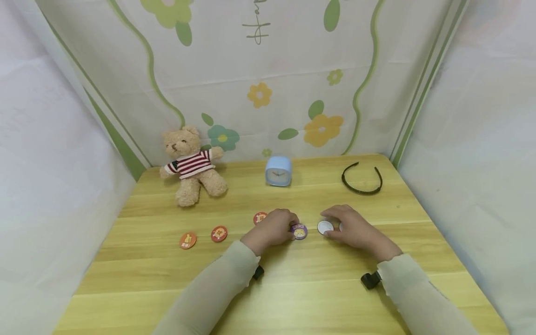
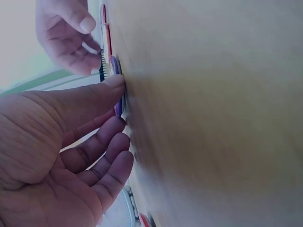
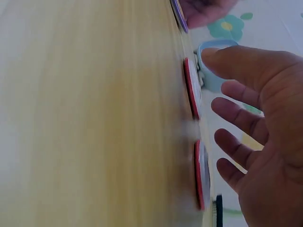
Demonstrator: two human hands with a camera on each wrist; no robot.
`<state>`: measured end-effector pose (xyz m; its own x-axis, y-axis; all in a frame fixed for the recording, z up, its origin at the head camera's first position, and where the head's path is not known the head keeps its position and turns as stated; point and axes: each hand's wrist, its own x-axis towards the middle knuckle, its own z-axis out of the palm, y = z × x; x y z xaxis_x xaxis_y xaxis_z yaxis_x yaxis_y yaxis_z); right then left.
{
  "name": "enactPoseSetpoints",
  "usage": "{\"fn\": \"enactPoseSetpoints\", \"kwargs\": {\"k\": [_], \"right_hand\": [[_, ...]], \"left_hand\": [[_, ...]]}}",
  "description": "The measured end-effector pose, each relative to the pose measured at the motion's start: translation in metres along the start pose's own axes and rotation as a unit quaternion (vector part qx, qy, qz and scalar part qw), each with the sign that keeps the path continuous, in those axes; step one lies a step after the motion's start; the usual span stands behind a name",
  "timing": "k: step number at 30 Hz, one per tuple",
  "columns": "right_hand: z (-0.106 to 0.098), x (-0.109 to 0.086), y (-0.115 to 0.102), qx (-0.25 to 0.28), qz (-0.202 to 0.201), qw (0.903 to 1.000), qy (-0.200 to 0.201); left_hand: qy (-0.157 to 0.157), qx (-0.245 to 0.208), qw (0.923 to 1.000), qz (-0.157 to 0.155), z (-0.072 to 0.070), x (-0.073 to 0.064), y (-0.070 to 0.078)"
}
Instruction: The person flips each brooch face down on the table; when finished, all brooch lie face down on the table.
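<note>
At the middle of the table, my left hand (image 1: 274, 228) pinches a round purple badge (image 1: 299, 231) with a cartoon animal on its face. The left wrist view shows thumb and fingertips at the rim of this badge (image 2: 118, 105), which stands close over the wood. My right hand (image 1: 353, 229) hovers to the right with fingers spread and relaxed. Beneath it lie a white-faced round badge (image 1: 324, 227) and a second one (image 1: 341, 227), mostly hidden by the hand. In the right wrist view both show red edges, the nearer badge (image 3: 201, 175) below the other.
Left of the hands lie an orange badge (image 1: 188, 240), a red badge (image 1: 219, 233) and another red badge (image 1: 260, 217), partly covered by my left hand. Along the back are a teddy bear (image 1: 190, 165), a blue alarm clock (image 1: 278, 171) and a black headband (image 1: 362, 190). Fabric walls enclose the table.
</note>
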<state>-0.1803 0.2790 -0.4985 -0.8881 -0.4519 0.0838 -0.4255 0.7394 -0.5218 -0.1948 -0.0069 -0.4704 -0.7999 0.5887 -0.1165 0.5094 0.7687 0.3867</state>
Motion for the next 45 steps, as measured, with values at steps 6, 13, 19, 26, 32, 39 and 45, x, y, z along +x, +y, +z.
{"fn": "enactPoseSetpoints", "kwargs": {"k": [6, 13, 19, 26, 32, 39, 45], "right_hand": [[0.013, 0.017, -0.020, 0.005, -0.043, 0.9990, -0.008], [0.025, 0.027, -0.035, 0.014, -0.061, 0.9974, -0.034], [0.025, 0.027, -0.041, 0.007, -0.074, 0.9968, -0.029], [0.023, 0.025, -0.038, -0.020, -0.084, 0.9962, -0.008], [0.020, 0.025, -0.037, -0.005, -0.054, 0.9984, 0.016], [0.022, 0.028, -0.045, 0.048, -0.019, 0.9987, -0.002], [0.024, 0.029, -0.043, 0.027, -0.029, 0.9992, -0.008]], "left_hand": [[0.002, 0.002, 1.0000, 0.009, -0.001, 0.000, 0.000], [-0.003, -0.013, 0.9999, 0.008, 0.000, 0.000, 0.002], [-0.007, -0.013, 0.9999, 0.007, 0.000, -0.003, 0.000], [0.015, -0.002, 0.9990, 0.043, -0.002, -0.006, -0.006], [0.063, 0.017, 0.9962, 0.058, -0.006, -0.006, -0.005], [0.078, -0.007, 0.9968, 0.015, 0.001, -0.001, -0.007], [0.070, -0.027, 0.9970, -0.019, 0.004, 0.000, -0.005]]}}
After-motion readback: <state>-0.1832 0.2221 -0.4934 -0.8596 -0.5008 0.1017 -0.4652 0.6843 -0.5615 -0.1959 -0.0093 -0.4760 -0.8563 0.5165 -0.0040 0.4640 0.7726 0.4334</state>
